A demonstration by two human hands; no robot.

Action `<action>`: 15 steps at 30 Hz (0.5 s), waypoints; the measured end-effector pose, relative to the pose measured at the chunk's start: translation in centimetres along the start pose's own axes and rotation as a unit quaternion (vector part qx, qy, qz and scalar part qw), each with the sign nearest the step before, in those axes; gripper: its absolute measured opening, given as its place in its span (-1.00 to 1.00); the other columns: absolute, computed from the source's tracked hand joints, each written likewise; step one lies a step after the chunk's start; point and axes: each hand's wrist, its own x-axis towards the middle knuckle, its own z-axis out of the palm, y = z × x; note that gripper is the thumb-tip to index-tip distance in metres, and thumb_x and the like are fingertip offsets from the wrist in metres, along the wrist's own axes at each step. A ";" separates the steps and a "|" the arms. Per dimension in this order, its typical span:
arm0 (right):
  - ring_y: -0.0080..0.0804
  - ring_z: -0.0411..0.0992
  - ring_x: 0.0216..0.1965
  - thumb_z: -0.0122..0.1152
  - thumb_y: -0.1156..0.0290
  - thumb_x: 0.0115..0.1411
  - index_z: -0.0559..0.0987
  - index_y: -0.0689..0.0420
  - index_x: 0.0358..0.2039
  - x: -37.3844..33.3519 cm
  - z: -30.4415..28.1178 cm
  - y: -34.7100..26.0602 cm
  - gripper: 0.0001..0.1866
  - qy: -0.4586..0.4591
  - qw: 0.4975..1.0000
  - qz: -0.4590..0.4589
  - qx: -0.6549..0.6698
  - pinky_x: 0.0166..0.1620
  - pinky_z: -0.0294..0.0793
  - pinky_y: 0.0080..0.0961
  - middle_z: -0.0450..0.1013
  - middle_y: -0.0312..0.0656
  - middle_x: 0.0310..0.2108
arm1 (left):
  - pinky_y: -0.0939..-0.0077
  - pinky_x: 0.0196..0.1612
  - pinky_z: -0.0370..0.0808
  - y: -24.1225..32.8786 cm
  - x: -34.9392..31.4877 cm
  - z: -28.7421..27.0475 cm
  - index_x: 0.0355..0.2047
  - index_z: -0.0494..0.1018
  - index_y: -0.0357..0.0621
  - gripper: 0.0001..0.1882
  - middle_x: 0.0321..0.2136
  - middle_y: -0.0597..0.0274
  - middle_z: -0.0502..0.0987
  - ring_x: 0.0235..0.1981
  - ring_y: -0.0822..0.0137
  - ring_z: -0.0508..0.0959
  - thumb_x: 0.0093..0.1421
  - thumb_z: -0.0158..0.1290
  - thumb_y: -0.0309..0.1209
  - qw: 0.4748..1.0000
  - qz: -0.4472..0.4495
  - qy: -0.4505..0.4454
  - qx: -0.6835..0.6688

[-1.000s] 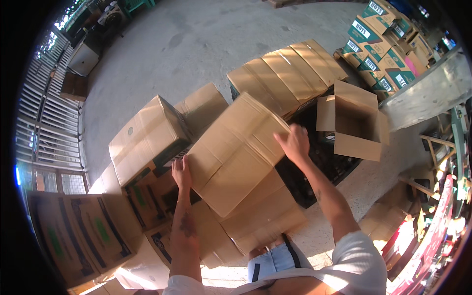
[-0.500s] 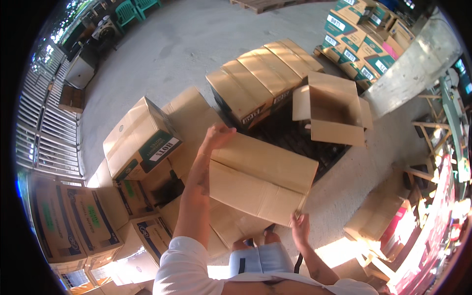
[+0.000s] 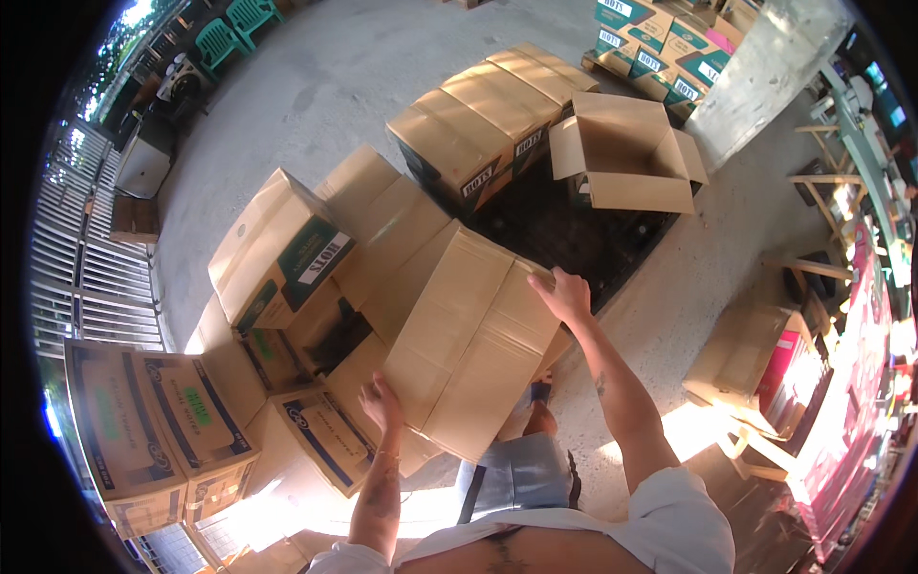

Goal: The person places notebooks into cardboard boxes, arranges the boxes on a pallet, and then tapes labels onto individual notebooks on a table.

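The box is up between two hands, in front of the person, and hides the near part of the black pallet. It sits tilted, with one corner toward the pallet and one toward the person's legs. The right hand pinches the box at its right corner, thumb on the near side and the other fingers bent around the edge. The left hand is at the left corner with its fingers bent; I can't tell if it grips or only leans on the card. To do this well, I think both hands should hold the same way, so the box does not spin or slip. A light squeeze should do, since a hard one may bend the card. The creases on the top look like the places most likely to fold. It looks best to turn the box slowly and keep its corners away from the open box by the right corner of the pallet, because its flaps stick out. The row of boxes at the pallet's far edge is apart from the hands. The left box is past the left hand, so that elbow needs room too.
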 end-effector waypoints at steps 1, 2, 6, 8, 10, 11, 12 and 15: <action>0.14 0.56 -0.34 0.13 -0.25 0.18 0.53 0.25 -0.40 -0.8 0.1 -0.5 -0.34 0.019 1.000 0.009 -0.008 -0.25 0.54 -0.05 0.54 0.15 -0.50 | 0.01 -0.04 0.38 -0.8 -0.1 -0.5 -0.29 0.52 -0.31 -0.46 -0.27 -0.23 0.49 -0.14 -0.16 0.48 0.29 -0.01 0.05 1.000 -0.009 0.023 -0.016; 0.14 0.56 -0.35 0.13 -0.25 0.18 0.53 0.24 -0.42 -1.9 0.5 -0.8 -0.35 0.038 0.999 0.018 -0.016 -0.27 0.54 -0.05 0.54 0.15 -0.51 | 0.00 -0.11 0.40 -0.6 1.1 -0.9 -0.34 0.52 -0.30 -0.49 -0.37 -0.19 0.52 -0.22 -0.15 0.50 0.28 0.03 0.01 1.000 0.017 0.002 -0.008; 0.16 0.55 -0.41 0.08 -0.20 0.23 0.54 0.19 -0.42 -10.7 1.8 0.6 -0.40 0.107 0.992 0.071 0.000 -0.31 0.52 -0.01 0.52 0.14 -0.54 | 0.09 -0.19 0.45 -1.4 4.7 -1.5 -0.34 0.55 -0.28 -0.53 -0.41 -0.15 0.55 -0.30 -0.04 0.56 0.26 0.10 -0.03 0.994 0.102 -0.027 -0.030; 0.19 0.52 -0.44 0.05 -0.17 0.27 0.55 0.21 -0.44 -17.0 2.9 2.5 -0.41 0.148 0.982 0.116 -0.006 -0.35 0.49 -0.01 0.51 0.14 -0.56 | 0.22 -0.29 0.48 0.9 5.5 -1.9 -0.29 0.58 -0.25 -0.57 -0.42 -0.07 0.60 -0.40 0.13 0.58 0.22 0.17 -0.05 0.984 0.102 -0.143 -0.029; 0.17 0.50 -0.48 0.02 -0.14 0.30 0.54 0.24 -0.46 -22.1 3.6 4.5 -0.40 0.155 0.974 0.167 0.004 -0.40 0.45 -0.03 0.50 0.09 -0.60 | 0.28 -0.32 0.48 2.0 6.0 -1.8 -0.26 0.59 -0.25 -0.56 -0.40 -0.02 0.61 -0.41 0.23 0.58 0.21 0.18 -0.05 0.973 0.104 -0.191 -0.078; 0.13 0.50 -0.52 0.00 -0.12 0.32 0.53 0.25 -0.48 -24.2 4.5 6.2 -0.39 0.155 0.970 0.188 0.016 -0.43 0.43 -0.05 0.51 0.03 -0.63 | 0.34 -0.35 0.47 2.1 5.9 -1.4 -0.24 0.59 -0.25 -0.55 -0.39 0.04 0.62 -0.43 0.32 0.57 0.21 0.20 -0.04 0.959 0.098 -0.234 -0.123; 0.13 0.50 -0.52 0.00 -0.12 0.32 0.53 0.25 -0.48 -25.7 5.2 8.5 -0.39 0.158 0.968 0.192 0.017 -0.43 0.43 -0.05 0.51 0.03 -0.63 | 0.34 -0.35 0.47 1.8 5.9 -1.2 -0.24 0.59 -0.25 -0.55 -0.39 0.04 0.62 -0.43 0.32 0.57 0.21 0.20 -0.04 0.958 0.101 -0.238 -0.121; -0.12 0.54 -0.51 -0.05 -0.20 0.33 0.55 0.14 -0.36 -26.9 10.0 18.5 -0.41 0.055 0.813 0.417 0.403 -0.44 0.48 -0.14 0.56 -0.15 -0.54 | 0.47 -0.38 0.45 1.4 6.0 0.4 -0.26 0.59 -0.24 -0.58 -0.47 0.23 0.58 -0.47 0.45 0.51 0.22 0.20 -0.06 0.935 0.243 -0.209 -0.149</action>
